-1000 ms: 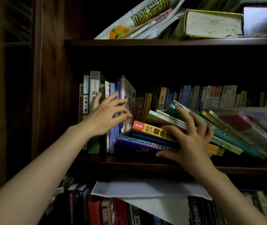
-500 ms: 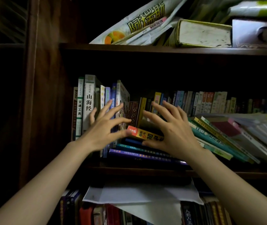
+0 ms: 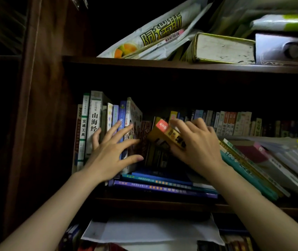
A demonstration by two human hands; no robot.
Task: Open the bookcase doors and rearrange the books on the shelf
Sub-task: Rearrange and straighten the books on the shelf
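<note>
A yellow book with a red corner (image 3: 166, 132) is tilted up off the flat pile, and my right hand (image 3: 197, 144) grips it from the right, fingers over its top edge. My left hand (image 3: 112, 151) has its fingers spread and presses against the upright books (image 3: 97, 124) at the left end of the middle shelf (image 3: 159, 202), holding them up. Flat blue and purple books (image 3: 162, 183) lie under both hands. A leaning stack of books (image 3: 264, 163) slants to the right of my right hand.
A back row of small upright books (image 3: 235, 123) runs along the shelf rear. The upper shelf (image 3: 162, 63) carries a plastic bag (image 3: 153, 37), a thick book (image 3: 224, 48) and a box. White paper (image 3: 150, 230) sticks out on the lower shelf. The cabinet's dark wooden side (image 3: 41, 105) is at left.
My right hand moved from the leaning stack to the yellow book and lifted its left end up off the pile. My left hand stayed on the upright books.
</note>
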